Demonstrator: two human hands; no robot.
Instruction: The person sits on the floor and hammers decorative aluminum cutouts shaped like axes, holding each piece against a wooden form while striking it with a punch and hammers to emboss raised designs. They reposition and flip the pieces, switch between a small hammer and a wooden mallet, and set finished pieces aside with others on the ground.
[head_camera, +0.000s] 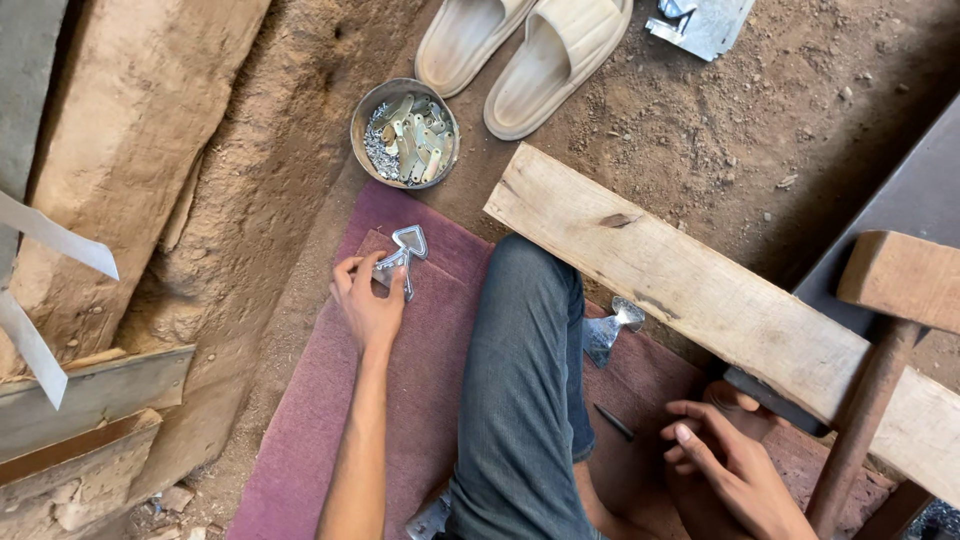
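My left hand (367, 300) reaches forward over a maroon mat (320, 420) and closes its fingers on a small shiny metal bracket (405, 252) with a triangular head. My right hand (725, 455) rests low on the right by my foot, fingers loosely spread, holding nothing that I can see. A thin dark nail (614, 421) lies on the mat just left of that hand. A second shiny metal piece (610, 330) sits on the mat beside my jeans-clad leg (525, 390), under the edge of a wooden plank (700, 290).
A round metal bowl (358, 128) holding small metal plates and screws stands on the dirt beyond the mat. A pair of pale slippers (520, 50) lies further off. A wooden mallet (880, 330) leans over the plank on the right. Rough timber and earth rise on the left.
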